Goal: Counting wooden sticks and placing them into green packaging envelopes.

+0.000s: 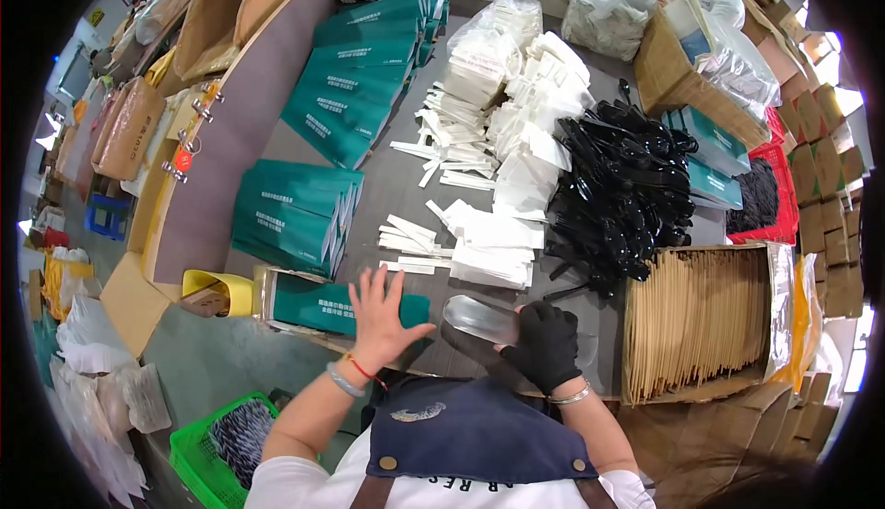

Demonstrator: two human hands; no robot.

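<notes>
Teal paper sleeve point(346, 306) lies flat at the desk's point(396, 186) near edge, under the bare left hand point(383, 315), whose fingers are spread on it. Black-gloved right hand point(546, 348) has its fingers curled around a clear, glossy plastic bag point(479, 318) just right of the sleeve.

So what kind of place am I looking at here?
Most likely a packing workshop for disposable cutlery kits: a heap of black plastic cutlery, stacks of green paper sleeves, white wrapped napkins, and a carton of brown paper bags.
</notes>
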